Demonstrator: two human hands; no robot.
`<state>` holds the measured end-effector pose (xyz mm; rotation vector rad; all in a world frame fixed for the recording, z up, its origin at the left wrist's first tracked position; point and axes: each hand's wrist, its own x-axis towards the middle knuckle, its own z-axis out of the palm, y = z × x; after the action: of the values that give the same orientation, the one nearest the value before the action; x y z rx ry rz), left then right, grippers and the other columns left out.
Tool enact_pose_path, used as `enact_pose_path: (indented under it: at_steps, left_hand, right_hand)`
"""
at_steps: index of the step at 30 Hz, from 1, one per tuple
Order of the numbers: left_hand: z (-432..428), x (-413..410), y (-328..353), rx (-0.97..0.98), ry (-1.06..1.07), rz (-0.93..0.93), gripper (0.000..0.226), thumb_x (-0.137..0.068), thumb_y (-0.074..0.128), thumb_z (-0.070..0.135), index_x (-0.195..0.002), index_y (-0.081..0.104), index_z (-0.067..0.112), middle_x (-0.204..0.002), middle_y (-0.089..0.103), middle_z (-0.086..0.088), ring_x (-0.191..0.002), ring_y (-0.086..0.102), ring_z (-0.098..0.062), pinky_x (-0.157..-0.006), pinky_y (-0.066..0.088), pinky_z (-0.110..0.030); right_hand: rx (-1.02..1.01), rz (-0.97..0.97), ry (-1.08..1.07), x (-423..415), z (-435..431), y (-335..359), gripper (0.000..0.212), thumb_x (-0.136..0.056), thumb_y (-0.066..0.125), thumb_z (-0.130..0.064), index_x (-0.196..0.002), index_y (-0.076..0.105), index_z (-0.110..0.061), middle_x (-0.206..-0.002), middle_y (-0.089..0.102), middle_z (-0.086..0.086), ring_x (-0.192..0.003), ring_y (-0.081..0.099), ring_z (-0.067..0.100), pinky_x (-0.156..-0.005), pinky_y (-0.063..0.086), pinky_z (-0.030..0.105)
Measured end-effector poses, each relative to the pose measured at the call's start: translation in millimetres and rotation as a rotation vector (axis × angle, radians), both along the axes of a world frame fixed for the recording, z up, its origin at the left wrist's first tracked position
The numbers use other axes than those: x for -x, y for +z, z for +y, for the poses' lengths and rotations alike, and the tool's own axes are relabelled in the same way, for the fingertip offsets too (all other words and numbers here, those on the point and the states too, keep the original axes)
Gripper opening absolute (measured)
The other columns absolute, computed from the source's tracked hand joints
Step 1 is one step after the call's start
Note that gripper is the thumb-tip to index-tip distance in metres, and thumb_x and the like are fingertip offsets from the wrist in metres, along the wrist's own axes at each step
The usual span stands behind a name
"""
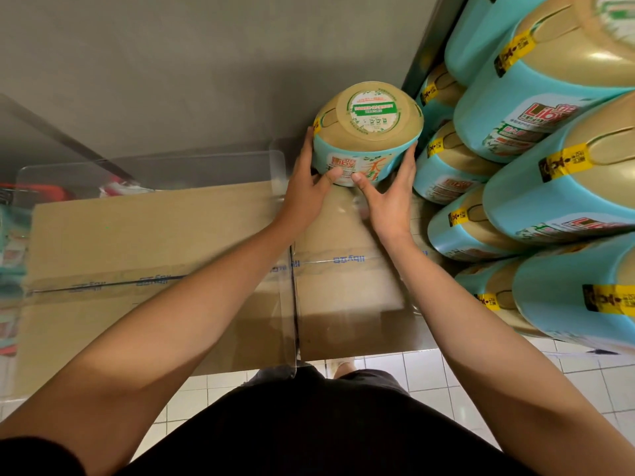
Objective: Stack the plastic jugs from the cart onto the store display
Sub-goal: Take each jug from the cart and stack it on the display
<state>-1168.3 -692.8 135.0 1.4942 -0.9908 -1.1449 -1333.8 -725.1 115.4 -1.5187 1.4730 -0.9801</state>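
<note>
From the head camera, we look down on one plastic jug (pixel 367 132), tan lid up, held at the far end of a cardboard box (pixel 154 242) against the grey wall. It is just beside the stacked jugs (pixel 515 115) on our right. Our left hand (pixel 309 173) curls round its left side with the thumb across the front label. Our right hand (pixel 388 197) wraps the right side, thumb also in front. We cannot tell whether the base is resting on the box or just above it.

We judge the neighbours to be the main risk: a sideways push to close the gap could shove the stack, whose upper jugs look tilted here. The smooth plastic could also slip in our grip, and the taped cardboard may sag under the jug, leaving it leaning.
</note>
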Motion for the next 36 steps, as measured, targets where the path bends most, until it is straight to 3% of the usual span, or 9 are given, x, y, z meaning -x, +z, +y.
enact_pose_path:
  at_steps: [3, 6, 12, 15, 19, 24, 29, 33, 36]
  left_hand:
    - [-4, -1, 3, -0.004, -0.004, 0.028, 0.089, -0.097, 0.07, 0.011, -0.166, 0.013, 0.017, -0.163, 0.038, -0.011, -0.145, 0.045, -0.036, -0.109, 0.047, -0.062]
    - [-6, -4, 0, -0.04, 0.011, 0.008, 0.088, -0.097, 0.072, 0.015, -0.166, 0.016, 0.022, -0.158, 0.047, -0.009, -0.138, 0.045, -0.052, -0.103, 0.048, -0.064]
    - [-8, -8, -2, -0.074, 0.016, -0.011, 0.087, -0.095, 0.073, 0.012, -0.165, 0.021, 0.021, -0.16, 0.044, -0.003, -0.143, 0.048, -0.019, -0.111, 0.05, -0.049]
    - [-9, -9, -6, -0.146, 0.101, -0.125, 0.081, -0.094, 0.073, 0.016, -0.162, 0.03, 0.023, -0.153, 0.051, -0.002, -0.136, 0.055, -0.027, -0.107, 0.051, -0.054]
    - [11, -11, -4, -0.208, 0.164, -0.149, 0.058, -0.091, 0.071, 0.015, -0.144, 0.052, 0.026, -0.117, 0.058, 0.006, -0.115, 0.064, -0.026, -0.095, 0.058, -0.054]
    - [67, -11, 31, -0.168, 0.024, 0.017, 0.024, -0.082, 0.061, 0.023, -0.099, 0.067, 0.04, -0.101, 0.066, 0.006, -0.099, 0.072, -0.027, -0.066, 0.059, -0.033]
    - [129, -15, 51, -0.114, -0.046, 0.057, 0.025, -0.096, 0.058, 0.009, -0.094, 0.069, 0.032, -0.095, 0.072, 0.009, -0.079, 0.07, -0.01, -0.068, 0.057, -0.03]
    - [170, -19, 60, -0.12, -0.046, 0.028, 0.025, -0.101, 0.057, 0.005, -0.095, 0.068, 0.027, -0.1, 0.073, -0.007, -0.082, 0.069, -0.013, -0.069, 0.057, -0.024]
    - [201, -21, 61, -0.101, -0.004, 0.019, 0.017, -0.101, 0.059, 0.012, -0.096, 0.069, 0.025, -0.095, 0.073, -0.005, -0.084, 0.07, -0.017, -0.07, 0.057, -0.027]
  right_hand:
    - [0.002, 0.013, 0.002, -1, -6, 0, 0.114, -0.086, 0.083, -0.044, -0.167, 0.009, -0.012, -0.174, 0.015, 0.008, -0.161, 0.013, 0.016, -0.123, 0.01, 0.009]
    - [-0.008, 0.022, 0.007, -1, -10, 1, 0.113, -0.087, 0.082, -0.044, -0.167, 0.009, -0.011, -0.174, 0.015, 0.009, -0.161, 0.012, 0.018, -0.131, 0.014, 0.03]
    - [-0.033, 0.001, 0.004, 0, -2, 7, 0.108, -0.09, 0.08, -0.041, -0.167, 0.01, -0.012, -0.174, 0.016, 0.009, -0.161, 0.014, 0.02, -0.131, 0.02, 0.046]
    - [-0.054, -0.007, 0.002, 0, 5, 10, 0.105, -0.092, 0.078, -0.045, -0.167, 0.013, -0.014, -0.173, 0.019, 0.009, -0.161, 0.017, 0.019, -0.131, 0.022, 0.045]
    - [-0.047, 0.014, -0.01, 3, 34, 17, 0.096, -0.093, 0.074, -0.051, -0.165, 0.021, -0.015, -0.169, 0.028, 0.003, -0.157, 0.026, 0.015, -0.13, 0.025, 0.042]
    - [-0.063, -0.016, 0.033, 15, 94, 31, 0.072, -0.099, 0.071, -0.036, -0.158, 0.035, -0.016, -0.155, 0.042, -0.007, -0.146, 0.042, 0.008, -0.124, 0.036, 0.041]
    - [-0.024, -0.047, 0.006, 26, 157, 49, 0.05, -0.102, 0.064, -0.035, -0.146, 0.048, -0.017, -0.146, 0.053, -0.007, -0.137, 0.052, 0.01, -0.113, 0.048, 0.042]
    - [-0.023, -0.083, 0.019, 30, 196, 62, 0.037, -0.103, 0.062, -0.029, -0.138, 0.055, -0.016, -0.135, 0.06, 0.0, -0.128, 0.059, 0.015, -0.108, 0.051, 0.039]
    - [-0.042, -0.078, 0.063, 38, 222, 68, 0.03, -0.106, 0.062, -0.019, -0.136, 0.057, -0.017, -0.13, 0.062, 0.002, -0.126, 0.059, 0.017, -0.107, 0.05, 0.037]
